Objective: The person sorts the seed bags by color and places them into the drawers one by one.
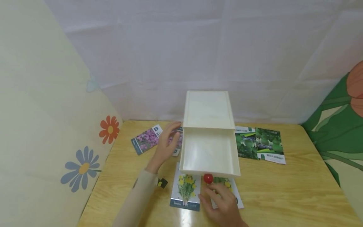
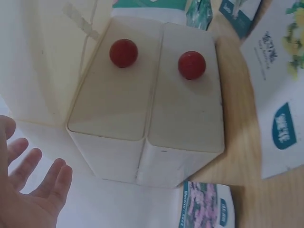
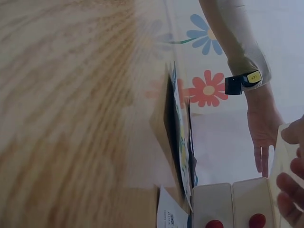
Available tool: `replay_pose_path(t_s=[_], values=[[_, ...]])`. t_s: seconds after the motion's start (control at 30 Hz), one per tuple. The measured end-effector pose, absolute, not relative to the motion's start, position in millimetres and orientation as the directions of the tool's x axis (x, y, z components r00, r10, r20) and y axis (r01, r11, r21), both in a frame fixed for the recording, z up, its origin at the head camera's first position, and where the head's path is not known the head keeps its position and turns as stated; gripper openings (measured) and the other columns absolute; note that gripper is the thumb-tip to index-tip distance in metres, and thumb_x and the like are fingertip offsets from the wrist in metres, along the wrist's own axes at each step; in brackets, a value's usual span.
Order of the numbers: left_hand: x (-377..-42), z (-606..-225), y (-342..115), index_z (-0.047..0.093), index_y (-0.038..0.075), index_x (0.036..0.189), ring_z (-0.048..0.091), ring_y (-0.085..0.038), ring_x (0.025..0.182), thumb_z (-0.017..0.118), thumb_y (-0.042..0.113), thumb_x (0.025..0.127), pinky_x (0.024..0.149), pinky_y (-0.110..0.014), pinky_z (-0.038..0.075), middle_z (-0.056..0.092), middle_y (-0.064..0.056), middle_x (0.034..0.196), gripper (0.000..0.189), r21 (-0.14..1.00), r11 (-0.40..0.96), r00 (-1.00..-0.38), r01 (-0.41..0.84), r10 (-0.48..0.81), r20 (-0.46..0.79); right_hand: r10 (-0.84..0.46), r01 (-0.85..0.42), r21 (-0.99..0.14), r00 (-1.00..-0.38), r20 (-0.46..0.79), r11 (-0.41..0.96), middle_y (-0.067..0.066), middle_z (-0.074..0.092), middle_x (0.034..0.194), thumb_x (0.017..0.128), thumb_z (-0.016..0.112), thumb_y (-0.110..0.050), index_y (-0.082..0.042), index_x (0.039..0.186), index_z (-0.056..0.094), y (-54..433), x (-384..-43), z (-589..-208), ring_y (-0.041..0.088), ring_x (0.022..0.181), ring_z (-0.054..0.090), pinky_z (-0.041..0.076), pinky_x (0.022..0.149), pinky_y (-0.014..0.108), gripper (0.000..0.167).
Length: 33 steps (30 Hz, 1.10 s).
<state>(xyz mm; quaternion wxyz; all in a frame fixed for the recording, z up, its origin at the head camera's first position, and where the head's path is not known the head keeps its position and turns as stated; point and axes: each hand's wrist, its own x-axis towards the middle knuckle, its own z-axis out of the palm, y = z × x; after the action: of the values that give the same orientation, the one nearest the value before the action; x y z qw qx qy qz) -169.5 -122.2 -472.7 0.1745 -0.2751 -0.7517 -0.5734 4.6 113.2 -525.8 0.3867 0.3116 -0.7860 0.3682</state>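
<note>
Watching through the head camera, I've got a white drawer box [image 1: 209,108] right at the middle of the table [image 1: 286,192], smooth and slightly glossy, all flat panels and straight edges. Its upper drawer [image 1: 210,151] stands pulled out toward the person, a shallow rectangular tray with a light sheen across its floor. On its front sits a round, shiny red knob [image 1: 208,178], and there's the right hand [image 1: 224,201] just below it, fingers bent loosely, thumb a little apart from them. Whether a fingertip meets that knob, I can't tell from here.

Over on the other side, the left hand [image 1: 165,145] lies beside the box, fingers extended; my left wrist view shows them spread, apart from the panels. So the hands stand well apart from each other, one on either side of the drawer. That same view gives me two pale drawer fronts, each with its ball-shaped knob, the lower knob [image 2: 192,65] matching its neighbour.

Flat, glossy packets lie around: a purple-flower packet [image 1: 146,138] to the left, a yellow-flower packet [image 1: 185,190] in front, a green-leaf packet [image 1: 271,143] to the right. Under them I get honey-coloured wood grain; behind, creased white cloth [image 1: 175,56]. A beige sleeve [image 1: 134,195] covers the left forearm.
</note>
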Motion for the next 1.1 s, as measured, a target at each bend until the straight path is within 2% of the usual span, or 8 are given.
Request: replay_pose_path(t_s=[0.1, 0.2, 0.27, 0.4, 0.6, 0.77, 0.93, 1.1], values=[[-167, -484, -128, 0.055, -0.009, 0.143, 0.063, -0.045, 0.126, 0.059, -0.006, 0.103, 0.103, -0.055, 0.061, 0.059, -0.030, 0.145, 0.041, 0.762, 0.254, -0.803, 0.596, 0.218, 0.555, -0.244, -0.723, -0.391, -0.603, 0.760, 0.569, 0.003, 0.074, 0.104, 0.103, 0.071, -0.043, -0.010, 0.104, 0.081, 114, 8, -530, 0.014, 0.089, 0.068, 0.060, 0.075, 0.025, 0.035], [-162, -495, -132, 0.057, -0.003, 0.145, 0.065, -0.042, 0.125, 0.063, 0.000, 0.104, 0.103, -0.055, 0.061, 0.062, -0.026, 0.145, 0.041, 0.764, 0.282, -0.814, 0.580, 0.244, 0.527, -0.292, -0.666, -0.417, -0.688, 0.664, 0.619, -0.001, 0.073, 0.112, 0.095, 0.081, -0.045, -0.015, 0.112, 0.079, 116, 10, -533, 0.012, 0.099, 0.069, 0.059, 0.085, 0.022, 0.035], [-158, -500, -134, 0.058, 0.000, 0.145, 0.065, -0.044, 0.125, 0.064, 0.002, 0.104, 0.104, -0.055, 0.061, 0.063, -0.022, 0.145, 0.041, 0.776, 0.287, -0.825, 0.562, 0.269, 0.498, -0.321, -0.643, -0.408, -0.716, 0.619, 0.648, -0.003, 0.073, 0.115, 0.087, 0.087, -0.044, -0.017, 0.114, 0.079, 117, 11, -536, 0.012, 0.102, 0.069, 0.060, 0.088, 0.025, 0.039], [-147, -510, -138, 0.058, 0.003, 0.146, 0.065, -0.041, 0.126, 0.062, 0.007, 0.106, 0.103, -0.056, 0.061, 0.063, -0.020, 0.146, 0.040, 0.791, 0.318, -0.846, 0.522, 0.311, 0.433, -0.375, -0.627, -0.383, -0.743, 0.554, 0.678, -0.004, 0.073, 0.118, 0.078, 0.093, -0.043, -0.018, 0.116, 0.078, 118, 13, -542, 0.013, 0.108, 0.069, 0.062, 0.090, 0.034, 0.047], [-130, -524, -142, 0.061, 0.012, 0.145, 0.064, -0.031, 0.132, 0.063, 0.017, 0.108, 0.104, -0.051, 0.061, 0.064, -0.009, 0.148, 0.037, 0.799, 0.382, -0.876, 0.465, 0.329, 0.352, -0.456, -0.549, -0.413, -0.835, 0.307, 0.727, 0.002, 0.069, 0.141, 0.080, 0.088, -0.057, -0.021, 0.131, 0.072, 120, 18, -542, 0.026, 0.132, 0.063, 0.057, 0.107, 0.053, 0.064], [-123, -535, -143, 0.064, 0.015, 0.141, 0.065, -0.029, 0.130, 0.063, 0.018, 0.109, 0.106, -0.047, 0.061, 0.067, -0.006, 0.143, 0.032, 0.823, 0.380, -0.886, 0.422, 0.366, 0.285, -0.507, -0.533, -0.399, -0.843, 0.179, 0.746, 0.011, 0.059, 0.155, 0.081, 0.086, -0.058, -0.019, 0.136, 0.070, 121, 16, -545, 0.037, 0.141, 0.056, 0.050, 0.113, 0.062, 0.069], [-117, -547, -145, 0.063, 0.019, 0.144, 0.063, -0.022, 0.133, 0.072, 0.009, 0.099, 0.117, -0.049, 0.053, 0.068, -0.001, 0.142, 0.047, 0.796, 0.456, -0.877, 0.398, 0.444, 0.184, -0.534, -0.507, -0.444, -0.842, 0.074, 0.739, 0.011, 0.056, 0.158, 0.085, 0.084, -0.052, -0.018, 0.138, 0.069, 122, 13, -546, 0.038, 0.145, 0.052, 0.047, 0.114, 0.067, 0.065], [-115, -551, -146, 0.060, 0.029, 0.148, 0.065, -0.015, 0.128, 0.077, 0.007, 0.090, 0.118, -0.044, 0.052, 0.069, 0.006, 0.139, 0.064, 0.706, 0.510, -0.820, 0.491, 0.544, 0.178, -0.557, -0.481, -0.480, -0.830, -0.019, 0.734, 0.011, 0.055, 0.158, 0.089, 0.082, -0.047, -0.019, 0.141, 0.067, 123, 10, -544, 0.040, 0.145, 0.051, 0.046, 0.113, 0.070, 0.061]])
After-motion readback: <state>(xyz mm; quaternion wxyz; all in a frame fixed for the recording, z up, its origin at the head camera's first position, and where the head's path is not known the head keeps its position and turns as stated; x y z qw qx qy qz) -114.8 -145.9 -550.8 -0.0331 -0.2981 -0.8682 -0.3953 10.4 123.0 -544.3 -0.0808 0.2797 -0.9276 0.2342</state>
